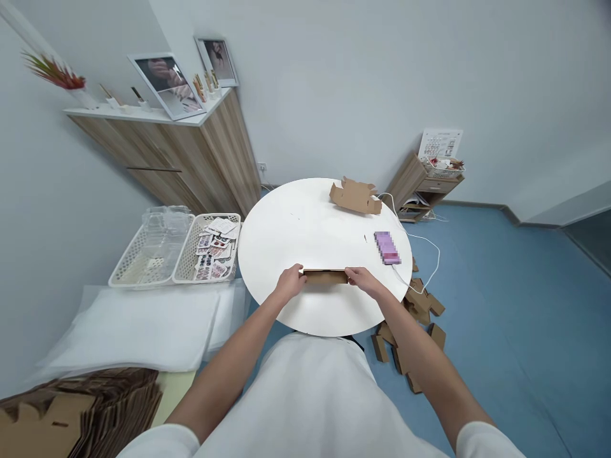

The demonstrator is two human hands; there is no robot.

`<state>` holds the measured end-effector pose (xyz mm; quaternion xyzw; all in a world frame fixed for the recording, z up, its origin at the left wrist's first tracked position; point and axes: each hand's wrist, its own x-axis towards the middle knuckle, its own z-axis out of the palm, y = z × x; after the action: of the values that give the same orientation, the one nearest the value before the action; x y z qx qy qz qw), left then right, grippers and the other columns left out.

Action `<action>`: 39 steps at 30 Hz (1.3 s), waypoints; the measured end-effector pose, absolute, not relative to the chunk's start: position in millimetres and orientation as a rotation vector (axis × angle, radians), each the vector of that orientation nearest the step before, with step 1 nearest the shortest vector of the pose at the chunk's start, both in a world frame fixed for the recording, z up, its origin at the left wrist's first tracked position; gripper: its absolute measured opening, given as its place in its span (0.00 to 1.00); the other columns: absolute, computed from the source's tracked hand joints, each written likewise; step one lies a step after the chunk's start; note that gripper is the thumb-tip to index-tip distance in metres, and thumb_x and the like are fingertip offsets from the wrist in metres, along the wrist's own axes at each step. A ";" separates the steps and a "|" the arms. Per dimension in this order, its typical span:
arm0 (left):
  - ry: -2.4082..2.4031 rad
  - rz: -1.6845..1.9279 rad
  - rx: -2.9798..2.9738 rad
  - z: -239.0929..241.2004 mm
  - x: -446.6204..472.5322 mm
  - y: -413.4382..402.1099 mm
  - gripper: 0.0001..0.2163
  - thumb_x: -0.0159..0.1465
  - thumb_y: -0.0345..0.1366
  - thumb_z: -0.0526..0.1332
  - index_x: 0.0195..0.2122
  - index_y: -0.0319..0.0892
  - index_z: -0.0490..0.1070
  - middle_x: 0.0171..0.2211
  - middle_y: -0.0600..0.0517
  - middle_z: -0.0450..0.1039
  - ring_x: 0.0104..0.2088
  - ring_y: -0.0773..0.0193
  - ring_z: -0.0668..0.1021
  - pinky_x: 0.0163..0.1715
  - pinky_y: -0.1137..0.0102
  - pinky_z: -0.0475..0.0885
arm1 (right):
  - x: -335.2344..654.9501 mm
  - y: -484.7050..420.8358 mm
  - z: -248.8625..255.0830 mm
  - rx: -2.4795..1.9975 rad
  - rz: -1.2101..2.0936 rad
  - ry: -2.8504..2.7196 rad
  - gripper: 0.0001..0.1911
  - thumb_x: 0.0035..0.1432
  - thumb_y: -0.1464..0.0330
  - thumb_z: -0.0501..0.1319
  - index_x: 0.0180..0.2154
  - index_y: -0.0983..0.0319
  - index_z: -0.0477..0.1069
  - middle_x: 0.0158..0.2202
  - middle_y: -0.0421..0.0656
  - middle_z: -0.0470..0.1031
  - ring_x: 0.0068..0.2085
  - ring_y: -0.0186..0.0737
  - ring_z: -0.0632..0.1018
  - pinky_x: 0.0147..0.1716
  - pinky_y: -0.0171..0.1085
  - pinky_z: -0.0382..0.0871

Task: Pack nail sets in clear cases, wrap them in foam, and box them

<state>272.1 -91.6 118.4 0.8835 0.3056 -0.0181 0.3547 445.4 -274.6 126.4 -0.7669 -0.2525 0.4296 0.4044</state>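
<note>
A small flat brown cardboard box (325, 277) lies on the round white table (296, 235) near its front edge. My left hand (289, 283) grips the box's left end with curled fingers. My right hand (363, 280) holds the right end the same way. An unfolded cardboard box blank (356, 195) lies at the table's far side. A phone with a pink screen (387, 247) rests on the right of the table, with a white cable (424, 245) plugged in.
Two white baskets (176, 248) stand to the left, one with clear trays, one with printed cards. Several folded boxes (413, 318) lie on the blue floor at right. A stack of flat cardboard (81, 407) sits at lower left. A wooden cabinet (191, 146) stands behind.
</note>
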 end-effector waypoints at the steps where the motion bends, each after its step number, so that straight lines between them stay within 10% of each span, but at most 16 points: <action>1: 0.820 -0.045 2.262 120.2 274.3 -90.0 0.11 0.56 0.35 0.53 0.40 0.42 0.67 0.35 0.49 0.74 0.38 0.60 0.73 0.34 0.70 0.64 | 448.7 -271.9 125.8 -1.942 1.091 -0.610 0.20 0.49 0.52 0.53 0.23 0.63 0.66 0.22 0.39 0.64 0.27 0.33 0.65 0.31 0.35 0.62; 39: 0.760 0.034 1.890 103.8 248.1 -70.8 0.21 0.54 0.48 0.56 0.45 0.42 0.67 0.42 0.47 0.71 0.37 0.63 0.74 0.34 0.71 0.68 | 439.0 -266.0 108.5 -1.654 1.178 -0.391 0.22 0.44 0.64 0.64 0.44 0.59 0.69 0.38 0.44 0.69 0.36 0.35 0.70 0.37 0.36 0.65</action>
<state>248.1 -70.8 103.8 0.7898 0.3174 0.0142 0.5247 439.0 -266.0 108.5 -0.6874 -0.1624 0.4894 0.5115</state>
